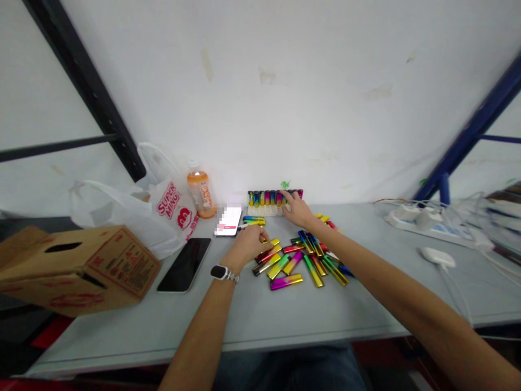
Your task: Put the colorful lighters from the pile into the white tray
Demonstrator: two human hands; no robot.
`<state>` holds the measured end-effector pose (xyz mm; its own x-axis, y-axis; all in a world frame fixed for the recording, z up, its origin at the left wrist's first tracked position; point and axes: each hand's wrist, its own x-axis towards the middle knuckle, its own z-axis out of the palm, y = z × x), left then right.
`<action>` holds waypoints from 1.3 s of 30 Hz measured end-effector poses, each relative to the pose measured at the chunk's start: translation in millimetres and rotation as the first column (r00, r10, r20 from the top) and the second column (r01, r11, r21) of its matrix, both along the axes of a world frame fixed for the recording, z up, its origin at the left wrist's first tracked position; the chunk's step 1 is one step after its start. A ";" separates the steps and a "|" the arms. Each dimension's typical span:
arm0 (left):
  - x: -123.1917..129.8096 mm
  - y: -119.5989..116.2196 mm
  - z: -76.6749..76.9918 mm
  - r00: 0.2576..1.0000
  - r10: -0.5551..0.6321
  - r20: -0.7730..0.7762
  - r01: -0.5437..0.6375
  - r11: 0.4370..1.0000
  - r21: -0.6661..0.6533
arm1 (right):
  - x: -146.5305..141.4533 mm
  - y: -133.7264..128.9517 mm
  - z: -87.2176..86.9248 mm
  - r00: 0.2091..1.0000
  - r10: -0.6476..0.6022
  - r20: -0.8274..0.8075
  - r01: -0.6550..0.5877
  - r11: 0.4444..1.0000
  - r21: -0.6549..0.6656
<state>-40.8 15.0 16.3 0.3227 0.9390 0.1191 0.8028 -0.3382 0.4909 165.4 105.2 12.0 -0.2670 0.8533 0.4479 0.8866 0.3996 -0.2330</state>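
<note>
While glossy slim lighters (301,258) lie heaped — right hand (298,210) fingers spread on the tray (266,209) row.
Left hand (247,244), nearer than tray — curled shut on one lighter (268,253).

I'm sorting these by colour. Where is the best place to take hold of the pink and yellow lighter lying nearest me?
Probably across its two long sides near the middle, coming from above. The pink and yellow lighter lies flat on the table, alone at the near edge of the pile, so both long sides look free, and a mid-length grip should keep it level.
</note>
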 end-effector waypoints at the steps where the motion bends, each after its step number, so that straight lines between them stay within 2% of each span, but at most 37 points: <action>1: 1.6 -0.5 1.2 1.000 0.004 -0.018 -0.004 1.000 0.002 | -0.4 -7.6 -2.1 0.998 0.012 -0.054 -0.012 1.000 0.005; 6: 11.7 0.8 -1.9 0.992 -0.040 -0.123 0.047 0.998 0.053 | -5.7 -47.3 -11.0 0.969 0.103 -0.226 -0.108 0.994 -0.008; 11: 23.2 3.4 -9.7 0.984 -0.078 -0.159 0.116 0.963 0.245 | -10.0 -73.6 -7.9 0.943 0.148 -0.299 -0.163 0.986 -0.026; 15: 31.6 -0.2 -5.1 0.997 -0.071 -0.042 0.080 0.952 0.295 | -6.8 -81.5 -5.1 0.926 0.222 -0.307 -0.232 0.973 0.003; 18: 36.1 -2.0 -3.2 0.977 -0.097 0.189 0.046 0.965 0.257 | -3.7 -84.1 -6.1 0.902 0.255 -0.350 -0.277 0.961 -0.014; 20: 39.9 -1.4 -5.3 0.899 -0.135 0.417 0.030 0.968 0.250 | -2.7 -85.7 -6.8 0.882 0.247 -0.401 -0.281 0.959 -0.028; 22: 45.3 -0.2 -9.1 0.774 -0.164 0.612 0.018 0.971 0.237 | -2.4 -87.4 -7.0 0.854 0.242 -0.461 -0.287 0.957 -0.029; 25: 54.8 0.0 -13.4 0.625 -0.131 0.769 -0.008 0.985 0.175 | -1.9 -89.6 -6.3 0.829 0.235 -0.508 -0.292 0.956 -0.033; 29: 64.5 -3.9 -12.4 0.556 -0.011 0.831 -0.118 0.989 0.092 | -0.6 -92.2 -4.3 0.888 0.232 -0.397 -0.264 0.964 -0.025; 32: 68.4 -7.5 -11.1 0.523 -0.022 0.852 -0.149 0.982 0.117 | -0.1 -93.2 -3.9 0.889 0.254 -0.382 -0.277 0.961 -0.006; 34: 69.7 -9.8 -11.5 0.478 -0.035 0.878 -0.091 0.992 0.088 | 0.7 -93.0 -4.9 0.856 0.216 -0.470 -0.254 0.967 -0.018; 37: 69.0 -13.9 -12.5 0.396 0.026 0.918 0.036 0.998 -0.043 | 2.5 -92.7 -6.8 0.784 0.123 -0.608 -0.211 0.975 -0.075; 39: 67.2 -17.0 -12.2 0.385 0.077 0.920 0.109 0.986 -0.127 | 3.3 -93.3 -7.2 0.750 0.104 -0.653 -0.218 0.971 -0.096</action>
